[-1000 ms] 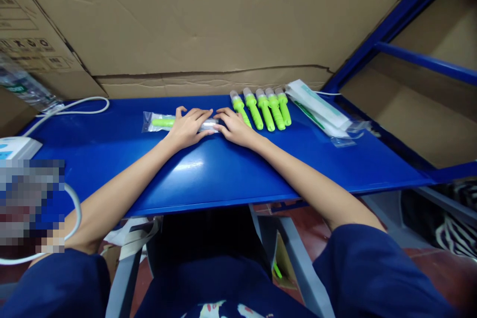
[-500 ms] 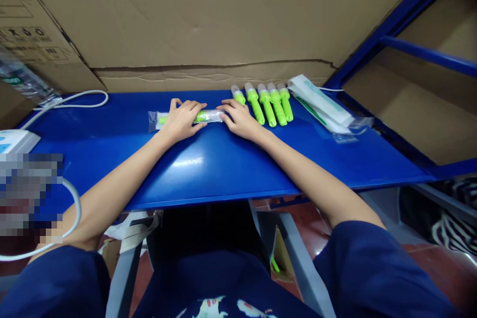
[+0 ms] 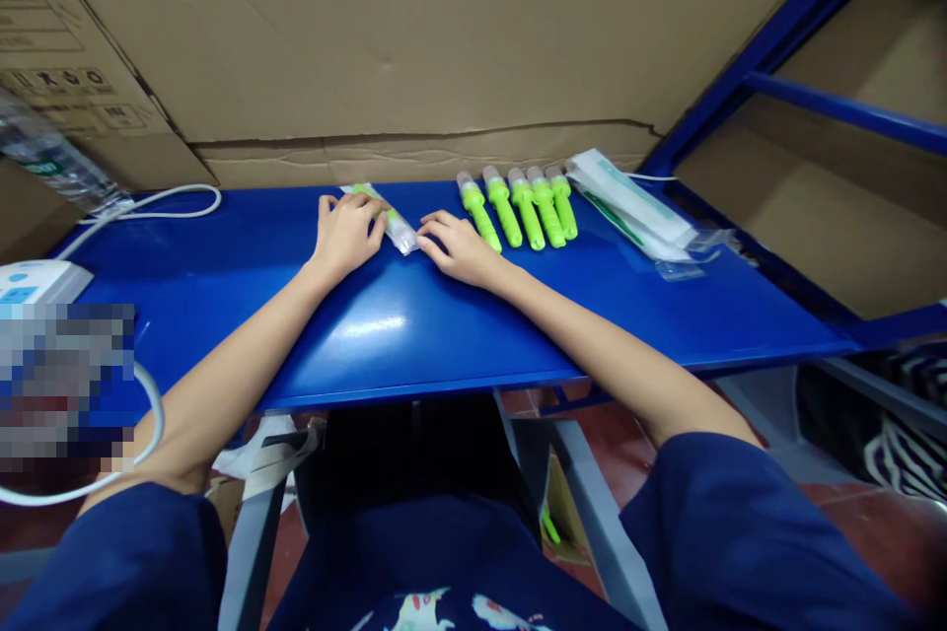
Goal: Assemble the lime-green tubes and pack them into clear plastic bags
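Note:
A lime-green stick in a clear plastic wrapper (image 3: 400,231) lies slantwise on the blue table, its near end toward the right. My left hand (image 3: 346,235) is closed over its upper part, with thumb and fingers bent around it and hiding much of the green. The thumb and fingertips of my right hand (image 3: 460,248) pinch at the crumpled near end of the wrapper. Just right of that hand, several lime-green sticks with clear caps (image 3: 527,209) lie side by side, unwrapped.
Flat white-and-green packets (image 3: 636,207) lie at the table's (image 3: 444,345) right. A white cable (image 3: 174,202), a white device (image 3: 40,284) and a plastic bottle (image 3: 63,168) are at the left. Cardboard (image 3: 444,39) stands behind; a blue metal frame (image 3: 836,113) borders the right.
The wrapped stick has turned from nearly level to slanted, its right end coming nearer to me. Both hands have shifted slightly left, and more of the capped stick beside my right hand shows.

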Demonstrator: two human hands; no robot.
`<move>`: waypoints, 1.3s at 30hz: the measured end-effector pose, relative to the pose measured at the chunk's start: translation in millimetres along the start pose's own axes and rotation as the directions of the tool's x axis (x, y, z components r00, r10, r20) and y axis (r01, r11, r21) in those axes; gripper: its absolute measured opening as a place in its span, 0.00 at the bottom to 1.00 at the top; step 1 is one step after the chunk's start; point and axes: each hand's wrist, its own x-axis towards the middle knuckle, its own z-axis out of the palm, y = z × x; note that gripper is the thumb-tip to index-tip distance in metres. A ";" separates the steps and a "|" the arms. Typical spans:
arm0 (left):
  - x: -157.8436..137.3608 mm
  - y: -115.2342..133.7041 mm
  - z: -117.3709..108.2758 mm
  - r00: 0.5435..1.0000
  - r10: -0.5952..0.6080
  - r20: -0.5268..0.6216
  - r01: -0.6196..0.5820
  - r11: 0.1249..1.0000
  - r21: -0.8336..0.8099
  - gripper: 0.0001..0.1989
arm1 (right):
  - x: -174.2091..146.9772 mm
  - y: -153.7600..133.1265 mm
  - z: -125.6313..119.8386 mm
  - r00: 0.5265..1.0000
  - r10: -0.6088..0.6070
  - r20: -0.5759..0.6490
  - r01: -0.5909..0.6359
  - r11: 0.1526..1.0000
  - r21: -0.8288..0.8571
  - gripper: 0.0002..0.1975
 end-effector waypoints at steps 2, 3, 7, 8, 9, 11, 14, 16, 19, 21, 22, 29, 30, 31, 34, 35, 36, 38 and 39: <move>0.1 1.1 -0.6 0.999 -0.033 -0.028 0.033 0.999 0.017 0.22 | -3.0 -6.4 -0.3 0.996 -0.075 0.056 0.075 0.997 0.005 0.20; 0.0 1.6 -0.9 0.999 -0.041 -0.035 0.042 0.999 0.022 0.23 | -4.4 -9.5 -0.6 0.991 -0.109 0.084 0.108 0.994 0.010 0.21; -1.6 4.1 -1.3 1.000 -0.017 -0.020 0.018 1.000 0.025 0.24 | -5.8 -15.7 -3.5 0.982 -0.142 0.126 0.144 0.990 -0.003 0.22; -2.1 5.1 -1.1 1.000 -0.008 -0.017 0.008 1.000 0.021 0.25 | -4.9 -14.6 -4.9 0.987 -0.119 0.109 0.122 0.992 -0.022 0.21; -2.5 6.1 -0.9 1.000 -0.001 -0.014 0.002 1.000 0.016 0.26 | -3.7 -11.9 -6.8 0.992 -0.089 0.084 0.093 0.995 -0.041 0.21; -3.2 8.3 -0.3 1.000 0.006 0.005 -0.006 1.000 0.010 0.28 | -0.5 -1.5 -12.2 1.000 -0.020 0.009 0.021 0.997 -0.073 0.20; -3.5 10.3 0.0 1.000 -0.008 0.029 0.007 1.000 0.020 0.32 | 3.4 26.6 -25.4 0.985 0.094 -0.146 -0.109 0.989 -0.102 0.18; -3.4 10.2 0.1 0.999 -0.037 0.027 0.036 0.999 0.019 0.33 | 3.1 51.1 -37.9 0.943 0.198 -0.269 -0.237 0.964 -0.121 0.18; -3.5 8.4 0.9 0.995 -0.099 0.026 0.099 0.995 -0.013 0.33 | -4.5 88.8 -59.9 0.833 0.374 -0.408 -0.461 0.877 -0.138 0.19; -3.9 6.3 2.0 0.989 -0.141 0.046 0.143 0.990 -0.023 0.29 | -14.2 110.0 -73.5 0.735 0.492 -0.466 -0.606 0.786 -0.125 0.21; -4.1 5.0 2.7 0.985 -0.159 0.064 0.161 0.987 -0.016 0.25 | -19.9 118.7 -79.0 0.680 0.547 -0.488 -0.671 0.732 -0.115 0.22; -5.5 -12.0 12.6 0.969 -0.179 0.171 0.183 0.983 -0.007 0.25 | -52.2 148.3 -84.0 0.395 0.770 -0.501 -0.908 0.411 -0.084 0.42; -5.6 -14.1 13.6 0.970 -0.179 0.166 0.184 0.983 -0.019 0.25 | -53.0 149.9 -83.0 0.372 0.794 -0.481 -0.920 0.384 -0.076 0.41; -5.8 -15.4 13.8 0.971 -0.180 0.158 0.186 0.982 -0.023 0.26 | -52.9 151.1 -82.5 0.353 0.815 -0.460 -0.929 0.364 -0.070 0.39; -6.1 -13.2 7.0 0.966 -0.211 0.148 0.212 0.977 0.008 0.27 | -49.1 152.6 -84.7 0.315 0.850 -0.423 -0.946 0.315 -0.071 0.31; -6.1 -10.5 2.0 0.959 -0.231 0.162 0.229 0.973 0.029 0.28 | -47.5 152.2 -86.1 0.293 0.857 -0.424 -0.954 0.289 -0.076 0.30; -6.0 -7.2 -3.9 0.946 -0.261 0.193 0.254 0.965 0.057 0.29 | -46.1 151.6 -87.4 0.277 0.858 -0.432 -0.960 0.269 -0.082 0.30; -5.9 -0.1 -17.1 0.905 -0.315 0.285 0.293 0.949 0.118 0.30 | -44.0 149.8 -89.0 0.263 0.849 -0.459 -0.964 0.254 -0.084 0.30; -5.7 3.0 -23.3 0.885 -0.343 0.314 0.311 0.939 0.149 0.30 | -43.1 149.1 -89.2 0.267 0.842 -0.470 -0.962 0.258 -0.084 0.29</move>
